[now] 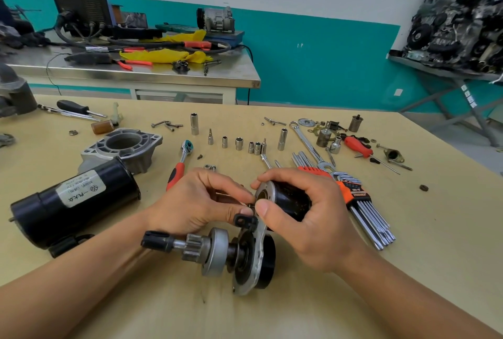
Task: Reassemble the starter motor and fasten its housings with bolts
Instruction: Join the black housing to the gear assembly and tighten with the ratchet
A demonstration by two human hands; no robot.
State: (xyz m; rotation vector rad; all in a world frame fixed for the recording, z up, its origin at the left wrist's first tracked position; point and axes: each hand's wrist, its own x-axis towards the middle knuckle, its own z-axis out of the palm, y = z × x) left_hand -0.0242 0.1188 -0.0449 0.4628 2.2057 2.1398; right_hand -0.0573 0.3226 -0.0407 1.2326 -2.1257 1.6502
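My right hand [302, 219] grips the black solenoid [292, 202], which stands on a grey mounting plate [257, 257]. Below it, the pinion drive with its gear [194, 247] and grey clutch [217, 251] sticks out to the left. My left hand [196, 202] pinches a small dark part at the solenoid's plunger end, just above the black shift fork [245, 221]. The black motor body [73, 202] with a white label lies at the left. Behind it sits the aluminium nose housing [122, 148]. Loose bolts [167, 124] lie farther back.
A ratchet [181, 161] with a red grip lies behind my left hand. Several sockets [239, 144] stand in a row mid-table. A hex key set [362, 202] in an orange holder lies right of the solenoid, with a spanner [307, 142] and a red screwdriver [358, 146] beyond.
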